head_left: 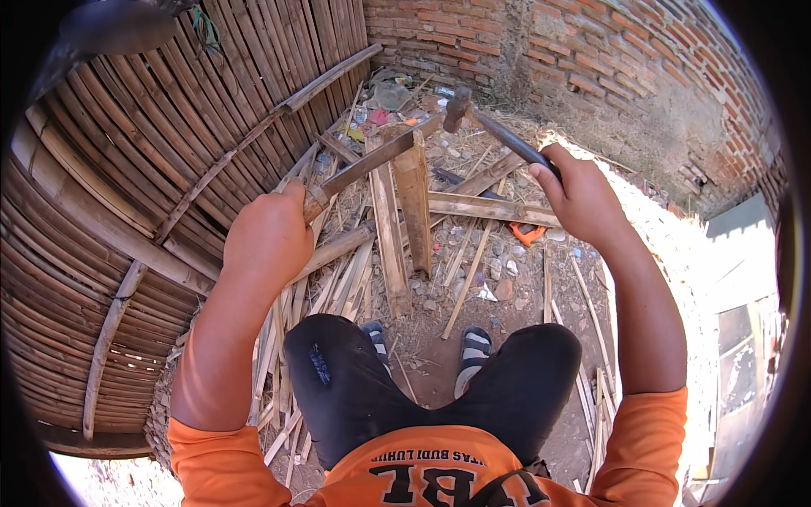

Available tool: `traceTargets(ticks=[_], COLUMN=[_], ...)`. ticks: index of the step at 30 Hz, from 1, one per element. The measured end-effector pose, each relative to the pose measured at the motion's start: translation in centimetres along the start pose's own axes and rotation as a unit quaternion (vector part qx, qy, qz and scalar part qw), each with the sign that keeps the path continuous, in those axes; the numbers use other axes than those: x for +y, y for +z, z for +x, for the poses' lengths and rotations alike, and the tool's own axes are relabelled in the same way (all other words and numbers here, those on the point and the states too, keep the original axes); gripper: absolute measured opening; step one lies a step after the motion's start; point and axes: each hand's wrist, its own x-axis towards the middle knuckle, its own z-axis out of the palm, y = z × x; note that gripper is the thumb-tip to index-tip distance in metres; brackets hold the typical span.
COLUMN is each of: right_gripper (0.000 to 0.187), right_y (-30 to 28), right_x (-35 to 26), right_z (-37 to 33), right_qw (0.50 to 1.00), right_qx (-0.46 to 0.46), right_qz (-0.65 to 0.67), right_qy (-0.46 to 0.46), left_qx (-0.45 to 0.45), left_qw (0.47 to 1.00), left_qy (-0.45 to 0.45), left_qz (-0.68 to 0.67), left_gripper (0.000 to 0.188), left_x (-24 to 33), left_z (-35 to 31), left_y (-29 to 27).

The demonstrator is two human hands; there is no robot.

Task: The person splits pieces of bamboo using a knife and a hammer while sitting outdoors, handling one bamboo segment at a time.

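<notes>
At the left, beyond the bamboo-slat wall point(194, 127), the left hand point(269, 237) is closed in a fist around the wooden handle of a machete point(372, 162). The long steel blade runs away from it, level or slightly rising, across the upper ends of the upright bamboo. It looks stiff and fairly heavy toward the far end, so the handle is the only safe hold; the edge side should stay clear of fingers.

In the middle stand two lengths of split bamboo, a paler left piece point(389, 232) and a browner right piece point(414, 203), close together with their feet on the ground. Whether they join at the top, and how deeply the blade sits there, I cannot tell. They should be light and stiff, with smooth skin and sharp, splintery edges, best steadied low and from the outer faces.

Further right, a hammer point(511, 139) hangs with its head just beside the blade's far end; contact is unclear. It should feel head-heavy. The right hand point(583, 193) is wrapped around its dark handle, thumb laid along it. Below, an orange tool handle point(528, 232) lies by a wooden strip.
</notes>
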Motion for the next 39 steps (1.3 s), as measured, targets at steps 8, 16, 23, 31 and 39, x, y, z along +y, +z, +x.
traceTargets(ticks=[8,16,23,31,39], right_gripper=[0.036,0.04,0.04,0.036,0.039], right_y=[0.5,-3.7,-0.2,0.6,-2.4], right_x=[0.0,0.8,0.2,-1.1,1.6], right_z=[1.2,3.8,2.3,2.0,3.3], right_qw=[0.994,0.98,0.997,0.989,0.969], right_qx=[0.075,0.169,0.018,0.083,0.189], right_qz=[0.082,0.096,0.035,0.115,0.158], right_qy=[-0.019,-0.037,-0.065,-0.041,0.002], left_qx=[0.004,0.007,0.011,0.006,0.004], left_qw=[1.0,1.0,1.0,1.0,1.0], left_qy=[0.015,-0.003,0.018,0.017,0.023], left_qz=[-0.003,-0.018,-0.018,-0.016,-0.015], left_gripper=[0.021,0.025,0.024,0.023,0.023], left_x=[0.1,-0.6,-0.4,0.0,0.4], left_z=[0.2,0.5,0.3,-0.1,-0.1], left_y=[-0.2,0.4,0.6,0.4,0.3])
